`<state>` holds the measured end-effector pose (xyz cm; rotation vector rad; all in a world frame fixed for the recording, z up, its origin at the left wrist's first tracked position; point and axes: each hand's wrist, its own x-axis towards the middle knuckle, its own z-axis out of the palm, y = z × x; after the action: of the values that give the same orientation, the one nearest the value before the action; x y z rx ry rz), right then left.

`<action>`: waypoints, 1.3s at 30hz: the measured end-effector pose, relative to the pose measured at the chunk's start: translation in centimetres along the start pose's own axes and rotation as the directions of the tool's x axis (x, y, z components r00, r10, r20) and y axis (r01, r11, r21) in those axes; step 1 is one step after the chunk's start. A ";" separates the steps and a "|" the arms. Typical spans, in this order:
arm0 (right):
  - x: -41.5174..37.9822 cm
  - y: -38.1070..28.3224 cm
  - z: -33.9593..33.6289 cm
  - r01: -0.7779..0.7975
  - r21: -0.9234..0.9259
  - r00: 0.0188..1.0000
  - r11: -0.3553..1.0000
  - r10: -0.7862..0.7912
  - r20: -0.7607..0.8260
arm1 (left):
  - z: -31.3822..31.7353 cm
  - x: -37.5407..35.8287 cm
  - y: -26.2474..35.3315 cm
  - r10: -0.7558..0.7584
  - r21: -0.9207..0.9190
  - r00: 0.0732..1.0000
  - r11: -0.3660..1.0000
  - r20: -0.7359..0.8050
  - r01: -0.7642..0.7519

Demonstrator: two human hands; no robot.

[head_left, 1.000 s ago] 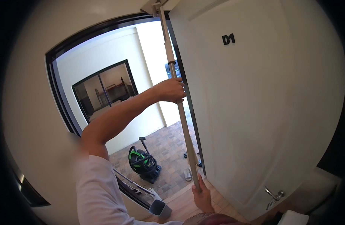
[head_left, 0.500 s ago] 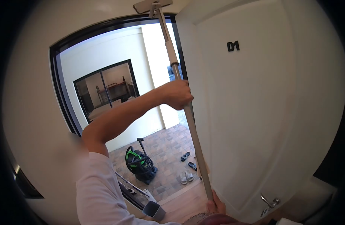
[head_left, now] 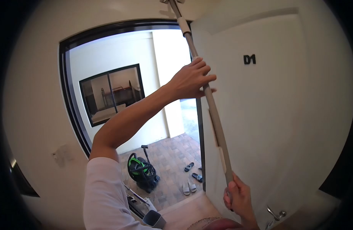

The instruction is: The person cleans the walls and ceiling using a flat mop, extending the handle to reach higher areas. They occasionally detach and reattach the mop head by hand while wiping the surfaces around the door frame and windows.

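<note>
A long-handled flat mop [head_left: 218, 132] slants up across the view, its head at the top edge, partly cut off, by the wall above the doorway. My left hand [head_left: 193, 78] is around the upper part of the pole, with some fingers loosened and spread. Lower down, my right hand [head_left: 237, 195] grips the bottom end of the pole, fingers wrapped round it. Just right of the pole stands the open white door [head_left: 272, 115] marked D1.
A dark door frame [head_left: 71, 96] surrounds the opening. Outside on the tiled floor are a black and green vacuum cleaner [head_left: 142, 172], grey slippers [head_left: 189, 186] and dark slippers [head_left: 189, 166]. A grey bin [head_left: 154, 219] stands near the threshold. The door handle [head_left: 275, 214] juts out at lower right.
The mop has shifted up and right, its head moving partly out of view. My right hand has risen with the pole's end. My left hand has loosened from a tight fist.
</note>
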<state>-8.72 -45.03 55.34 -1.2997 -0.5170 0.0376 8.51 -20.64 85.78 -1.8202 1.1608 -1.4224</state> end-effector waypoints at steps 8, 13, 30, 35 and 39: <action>12.6 -11.3 2.8 0.231 -0.100 0.972 0.968 -0.233 -0.015 | -1.8 4.7 -7.8 -0.207 0.257 0.978 0.946 0.009 0.198; 20.2 -16.8 5.4 0.314 -0.179 0.945 0.932 -0.325 -0.033 | -1.6 6.9 -16.3 -0.251 0.324 0.967 0.912 -0.047 0.252; 25.0 -16.8 7.4 0.407 -0.150 0.913 0.901 -0.404 0.050 | -1.9 8.0 -22.3 -0.121 0.515 0.989 0.855 0.089 0.058; 20.0 -6.9 5.6 0.339 -0.141 0.941 0.930 -0.334 0.063 | -0.4 2.0 -14.4 -0.093 0.269 0.965 0.963 0.245 0.025; 13.5 4.3 5.0 0.404 -0.234 0.913 0.885 -0.406 0.041 | 0.9 -4.5 -3.3 -0.186 0.245 0.940 0.962 0.284 0.116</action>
<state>2.46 -35.10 56.83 -1.3994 -0.7963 -0.3912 10.02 -15.21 86.07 -1.9139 0.6868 -1.2395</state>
